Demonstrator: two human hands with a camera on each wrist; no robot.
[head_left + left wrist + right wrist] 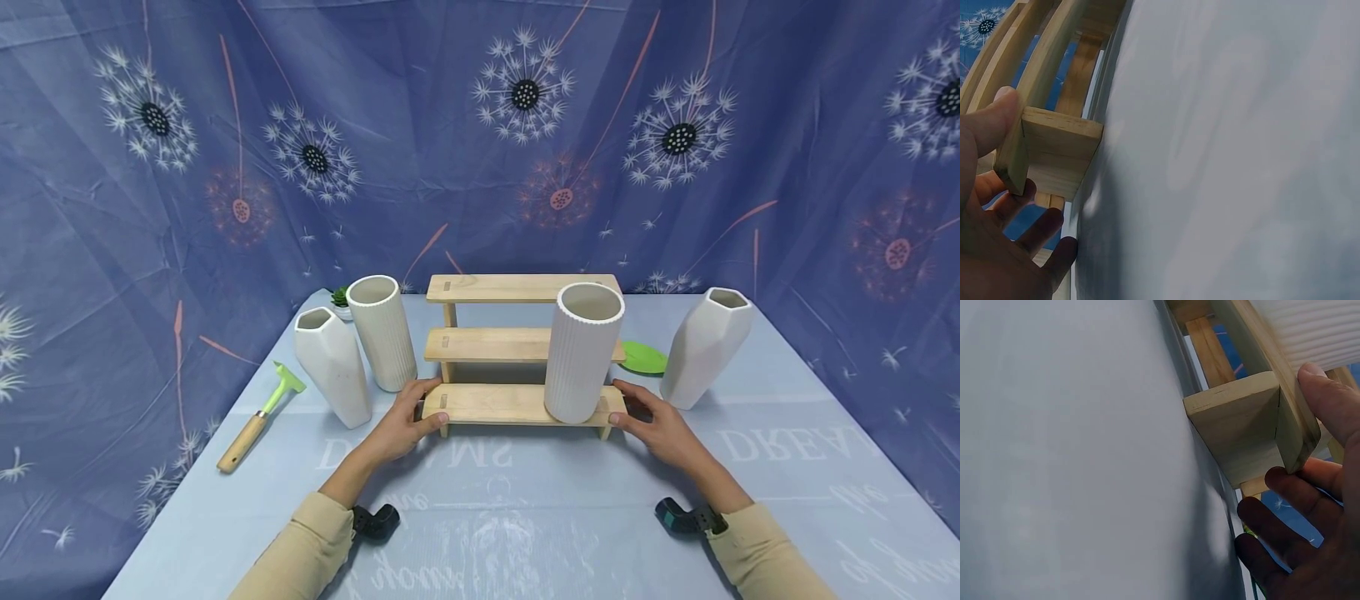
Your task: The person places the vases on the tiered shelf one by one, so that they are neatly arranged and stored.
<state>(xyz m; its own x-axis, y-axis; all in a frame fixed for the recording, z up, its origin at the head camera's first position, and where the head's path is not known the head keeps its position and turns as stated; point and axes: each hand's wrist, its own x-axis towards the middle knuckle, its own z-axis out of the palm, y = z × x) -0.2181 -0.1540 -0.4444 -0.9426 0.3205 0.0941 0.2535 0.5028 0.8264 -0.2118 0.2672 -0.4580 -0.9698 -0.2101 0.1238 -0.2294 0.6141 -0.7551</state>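
Gripping a three-step wooden stand (pixel 487 404) from both ends

Stand upright on the pale, lettered tablecloth (pixel 510 517), centre, at the reach of both arms. Left hand (pixel 405 427) pinches the left end of the lowest step, thumb above, fingers under the edge; right hand (pixel 662 423) holds the right end the same way.

Done so far: stand set up, one ribbed vase (pixel 581 358) upright on the lowest step, toward the right. Not on the stand: a second ribbed vase (pixel 384 337) and a faceted vase (pixel 335 367) to its left, another faceted vase (pixel 705 350) to its right. My reading: an early stage; how much remains, cannot tell.

Materials: stand of light wood, grain visible, board corners slightly rounded. Vases white, probably ceramic; two fluted cylinders, two with angular planes and many-sided mouths. Hand tool (pixel 262 417) at far left: green head, wooden handle. Green leaf-shaped piece (pixel 643 358) behind the right hand, flat and smooth-looking.
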